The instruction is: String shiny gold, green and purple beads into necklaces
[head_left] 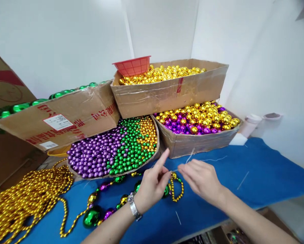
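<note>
My left hand (154, 184), with a metal watch (134, 206) on its wrist, points its index finger up while the other fingers and thumb pinch a thin white string. My right hand (201, 178) pinches the same string (189, 156) close by, and a loose end sticks up above its fingers. Under and beside the left hand lies a bead necklace of green, purple and gold balls (92, 217) on the blue cloth. A short loop of small gold beads (177, 195) hangs between the hands. Part of the necklace is hidden behind my left hand and forearm.
Ahead stand a tray of small purple, green and gold beads (111, 149), a box of gold and purple balls (200, 145), a box of gold balls (167, 98) with a red basket (134, 66), and a box of green balls (75, 115). Gold bead strands (32, 196) pile at left.
</note>
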